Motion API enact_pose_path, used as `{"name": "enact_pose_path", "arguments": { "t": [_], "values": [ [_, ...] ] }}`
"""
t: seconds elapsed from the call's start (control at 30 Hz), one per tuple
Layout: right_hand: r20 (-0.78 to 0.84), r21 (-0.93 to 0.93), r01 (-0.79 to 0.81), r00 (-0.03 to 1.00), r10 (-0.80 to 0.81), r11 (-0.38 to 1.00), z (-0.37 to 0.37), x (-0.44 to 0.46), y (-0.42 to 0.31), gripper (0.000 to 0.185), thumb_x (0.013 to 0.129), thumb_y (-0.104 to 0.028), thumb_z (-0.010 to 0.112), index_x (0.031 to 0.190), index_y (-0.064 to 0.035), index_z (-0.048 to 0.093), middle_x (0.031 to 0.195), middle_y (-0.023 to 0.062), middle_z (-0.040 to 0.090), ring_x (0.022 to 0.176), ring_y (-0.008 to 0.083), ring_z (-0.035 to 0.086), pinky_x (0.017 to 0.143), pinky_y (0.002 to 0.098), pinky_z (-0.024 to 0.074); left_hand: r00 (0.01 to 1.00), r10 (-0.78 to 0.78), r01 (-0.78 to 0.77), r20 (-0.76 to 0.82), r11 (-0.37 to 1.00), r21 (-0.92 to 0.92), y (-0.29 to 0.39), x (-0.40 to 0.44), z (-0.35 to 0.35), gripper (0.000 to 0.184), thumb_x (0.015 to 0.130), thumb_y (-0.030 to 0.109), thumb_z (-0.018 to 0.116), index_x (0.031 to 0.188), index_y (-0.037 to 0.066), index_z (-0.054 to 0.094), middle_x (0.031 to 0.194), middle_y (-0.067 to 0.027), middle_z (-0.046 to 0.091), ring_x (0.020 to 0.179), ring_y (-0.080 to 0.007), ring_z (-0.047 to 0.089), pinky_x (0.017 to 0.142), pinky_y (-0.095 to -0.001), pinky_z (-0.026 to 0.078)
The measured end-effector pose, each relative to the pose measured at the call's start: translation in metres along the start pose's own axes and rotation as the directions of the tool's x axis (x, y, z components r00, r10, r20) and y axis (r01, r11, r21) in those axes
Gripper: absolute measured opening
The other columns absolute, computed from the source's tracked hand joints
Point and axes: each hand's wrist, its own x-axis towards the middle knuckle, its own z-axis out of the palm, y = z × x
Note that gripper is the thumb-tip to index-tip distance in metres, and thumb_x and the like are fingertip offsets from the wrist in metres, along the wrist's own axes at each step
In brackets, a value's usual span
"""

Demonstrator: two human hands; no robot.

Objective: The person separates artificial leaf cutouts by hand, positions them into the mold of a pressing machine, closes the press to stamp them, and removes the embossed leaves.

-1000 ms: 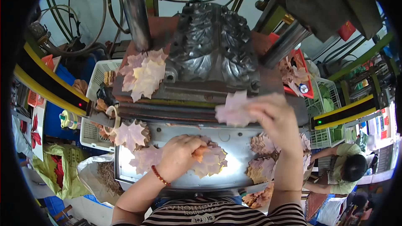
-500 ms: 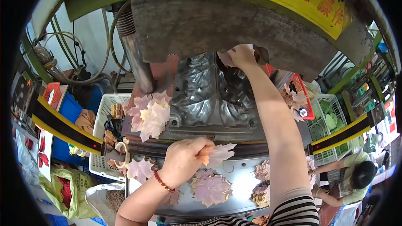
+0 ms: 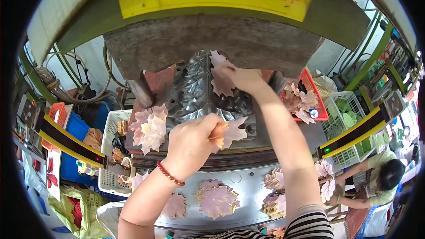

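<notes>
My left hand [image 3: 190, 144] is closed on an orange leaf and a pale pink leaf [image 3: 233, 133], held above the front edge of the press. Farther back, under the raised upper plate [image 3: 212, 40], my right hand [image 3: 242, 79] touches pink leaves [image 3: 220, 79] over the right part of the dark metal mould [image 3: 190, 93]; its fingertips are partly blurred. A stack of pink and yellowish leaves [image 3: 152, 130] rests left of the mould. More leaf stacks [image 3: 217, 199] sit on the metal tray [image 3: 248, 190] in front of me.
Yellow-edged bars [image 3: 71, 141] flank the press on both sides. White baskets [image 3: 116, 121] stand left and right, and a red tray [image 3: 319, 102] holds leaves. A co-worker [image 3: 385, 177] sits at the right. Bags [image 3: 73, 212] lie lower left.
My right hand has moved from the front of the press to the mould with a leaf. My left hand has lifted from the tray toward the mould, holding leaves. The view has tilted upward.
</notes>
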Motion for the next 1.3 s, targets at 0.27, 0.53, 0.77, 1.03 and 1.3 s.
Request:
{"name": "enact_pose_path", "arguments": {
  "t": [0.27, 0.53, 0.77, 1.03, 1.3],
  "values": [
    [-0.361, 0.031, 0.137, 0.925, -0.117, 0.99, -0.018, -0.025, -0.007, 0.021, 0.083, -0.019, 0.061, 0.098, -0.0054, 0.067, 0.093, 0.0159, 0.066, 0.087, 0.0352, 0.061, 0.083, 0.0452, 0.0434, 0.987, 0.155, -0.123, -0.051, 0.913, 0.388, -0.008, 0.05, 0.024, 0.011, 0.081, 0.016, 0.065, 0.077, 0.01, 0.056, 0.07, -0.0069, 0.062, 0.064, -0.026, 0.063, 0.055, -0.0365, 0.049],
    [-0.191, 0.016, 0.119, 0.975, -0.114, 0.993, -0.049, -0.069, -0.055, 0.024, 0.084, -0.017, 0.064, 0.106, -0.0063, 0.066, 0.107, 0.0125, 0.063, 0.103, 0.0282, 0.056, 0.089, 0.0367, 0.044, 0.97, -0.185, 0.148, -0.155, 0.963, -0.224, -0.032, 0.05, 0.002, 0.037, 0.087, 0.023, 0.065, 0.116, 0.003, 0.054, 0.077, -0.0039, 0.063, 0.06, -0.0137, 0.056, 0.056, -0.0277, 0.045],
    [0.12, 0.595, -0.076, 0.993, 0.006, 0.8, -0.043, -0.053, -0.095, 0.03, 0.084, -0.025, 0.068, 0.107, -0.007, 0.066, 0.109, 0.0116, 0.062, 0.108, 0.0237, 0.055, 0.094, 0.034, 0.0416, 0.861, -0.462, 0.385, 0.215, 0.314, -0.868, -0.044, 0.016, -0.032, 0.027, 0.094, 0.011, 0.051, 0.119, 0.002, 0.053, 0.09, -0.0082, 0.065, 0.075, -0.0138, 0.063, 0.064, -0.0252, 0.05],
    [0.317, -0.035, 0.051, 0.948, -0.037, 0.998, -0.015, 0.011, -0.117, 0.035, 0.084, -0.035, 0.057, 0.096, -0.0056, 0.071, 0.1, 0.0186, 0.067, 0.097, 0.036, 0.063, 0.086, 0.0428, 0.0479, 0.833, -0.539, 0.447, 0.122, 0.526, -0.723, -0.074, 0.016, -0.042, 0.016, 0.093, 0.015, 0.061, 0.1, 0.001, 0.063, 0.073, -0.0014, 0.063, 0.06, -0.0065, 0.056, 0.05, -0.0203, 0.04],
    [0.117, -0.367, 0.04, 0.993, 0.003, 0.93, 0.025, 0.096, -0.038, 0.037, 0.085, -0.037, 0.059, 0.1, -0.0046, 0.069, 0.104, 0.0155, 0.067, 0.098, 0.031, 0.063, 0.086, 0.039, 0.0476, 0.86, -0.486, 0.31, 0.154, 0.258, -0.915, -0.098, 0.008, -0.04, 0.019, 0.096, 0.011, 0.054, 0.108, -0.004, 0.058, 0.093, -0.0104, 0.063, 0.081, -0.0192, 0.063, 0.073, -0.0318, 0.053]
  ]
}}
